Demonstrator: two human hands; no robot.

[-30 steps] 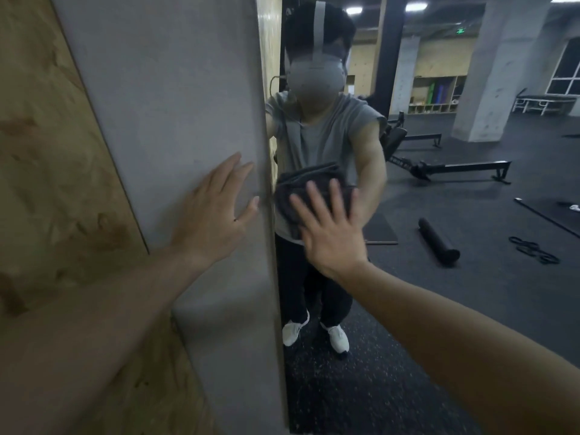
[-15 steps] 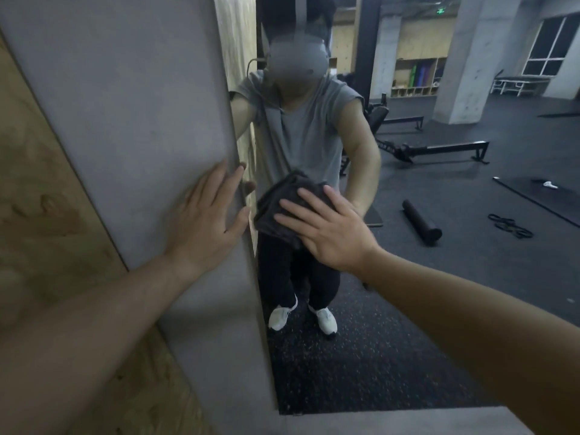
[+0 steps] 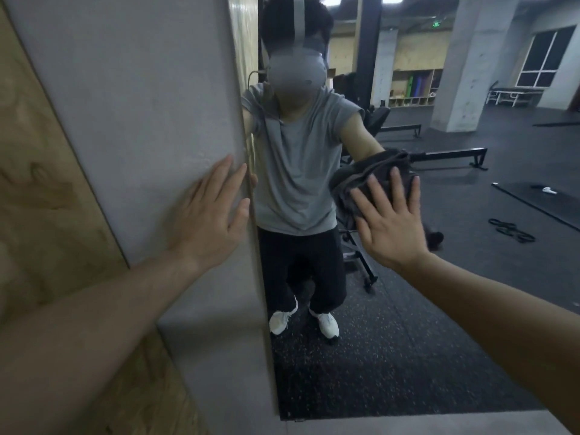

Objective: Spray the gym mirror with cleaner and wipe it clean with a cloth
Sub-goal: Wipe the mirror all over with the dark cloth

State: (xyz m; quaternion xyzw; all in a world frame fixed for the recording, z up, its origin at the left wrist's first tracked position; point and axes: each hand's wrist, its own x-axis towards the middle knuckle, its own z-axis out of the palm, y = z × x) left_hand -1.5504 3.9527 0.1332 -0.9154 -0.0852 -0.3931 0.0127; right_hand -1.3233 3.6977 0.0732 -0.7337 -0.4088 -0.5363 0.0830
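No grip is being closed: the cloth (image 3: pixel 373 180) is being pressed flat-fingered by the right hand (image 3: pixel 389 221), now carried rightward across the mirror (image 3: pixel 408 340); wiping is being extended.

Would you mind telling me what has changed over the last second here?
The right hand slid the dark cloth rightward and slightly up across the mirror, away from its left edge. It presses the cloth with straight fingers throughout. The left hand stayed flat on the grey wall.

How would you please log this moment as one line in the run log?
phase: wiping | right hand: flat, pressing dark grey cloth on wall mirror | left hand: flat on grey wall panel
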